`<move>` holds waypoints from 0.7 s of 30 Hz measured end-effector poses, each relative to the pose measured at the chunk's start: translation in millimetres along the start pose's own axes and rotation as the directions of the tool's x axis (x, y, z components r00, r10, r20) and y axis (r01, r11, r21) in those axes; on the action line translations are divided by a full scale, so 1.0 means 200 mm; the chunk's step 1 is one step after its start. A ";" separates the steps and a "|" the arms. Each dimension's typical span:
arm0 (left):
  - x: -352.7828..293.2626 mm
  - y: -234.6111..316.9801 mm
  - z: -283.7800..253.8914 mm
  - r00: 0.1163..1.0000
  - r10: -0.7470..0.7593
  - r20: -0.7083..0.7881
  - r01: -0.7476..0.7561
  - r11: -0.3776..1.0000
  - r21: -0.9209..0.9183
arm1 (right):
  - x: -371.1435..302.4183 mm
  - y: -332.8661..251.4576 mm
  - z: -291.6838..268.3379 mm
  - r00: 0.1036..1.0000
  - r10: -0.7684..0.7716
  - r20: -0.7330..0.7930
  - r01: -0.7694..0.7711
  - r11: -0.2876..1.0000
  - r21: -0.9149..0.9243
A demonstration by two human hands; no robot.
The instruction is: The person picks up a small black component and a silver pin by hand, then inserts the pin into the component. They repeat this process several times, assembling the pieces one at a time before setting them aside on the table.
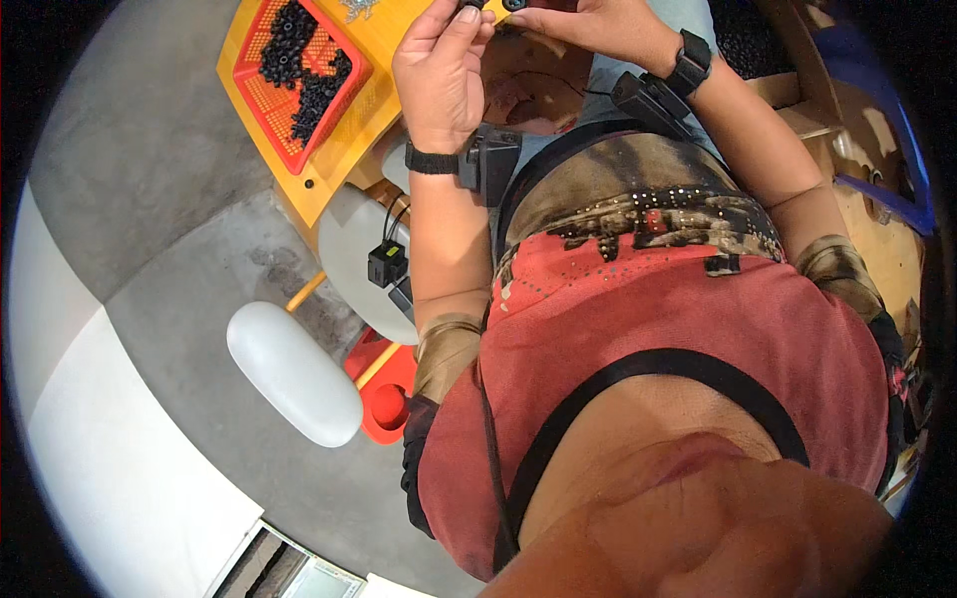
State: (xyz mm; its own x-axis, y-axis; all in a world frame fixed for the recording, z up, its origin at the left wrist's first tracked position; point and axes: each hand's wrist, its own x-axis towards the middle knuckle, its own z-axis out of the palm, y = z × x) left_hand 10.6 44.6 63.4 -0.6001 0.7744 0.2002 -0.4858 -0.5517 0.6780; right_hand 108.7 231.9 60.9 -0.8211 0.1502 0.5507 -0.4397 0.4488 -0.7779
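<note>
My left hand [446, 75] is closed at the top edge of the view, its thumb and fingers pinching a small yellow piece [495, 12] with black round parts. One black round part [513, 4] sits at the right end of the piece. From the other side my right hand [598, 28] reaches the same piece, its thumb pressed against that end. The top of the piece and some fingertips are cut off by the frame. To the left, a red plastic basket [267, 118] holds many black ring-like parts [289, 40] in two heaps.
The basket stands on a yellow table [367, 100]. Silvery small metal pieces [357, 9] lie at its far side, and one loose black part [309, 183] near its corner. A grey-white chair [295, 374] and a red plastic object [384, 404] are at lower left. A blue-edged container [902, 204] stands right.
</note>
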 end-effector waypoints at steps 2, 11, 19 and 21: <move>-0.04 0.03 0.03 0.982 -0.044 -0.182 0.072 0.987 0.146 | 0.01 0.01 0.00 1.000 0.018 0.018 -0.018 1.000 -0.019; -0.03 0.04 0.06 0.907 -0.083 -0.414 0.167 0.971 0.172 | 0.00 0.02 0.00 0.994 -0.091 -0.065 0.098 0.989 0.108; -0.03 0.03 0.10 0.885 -0.101 -0.454 0.175 0.977 0.124 | -0.01 0.00 -0.03 0.999 0.029 0.015 -0.029 1.000 -0.001; -0.05 0.05 0.06 0.907 -0.125 -0.401 0.180 0.978 0.101 | 0.01 0.01 0.00 1.000 -0.016 0.009 0.016 1.000 -0.005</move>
State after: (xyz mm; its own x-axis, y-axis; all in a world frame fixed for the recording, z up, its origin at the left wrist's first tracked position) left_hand 19.7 36.1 77.0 -0.7388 0.6475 -0.1870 -0.5188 -0.3692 0.7711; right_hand 106.9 233.5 60.3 -0.8175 0.1350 0.5599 -0.4507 0.4554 -0.7678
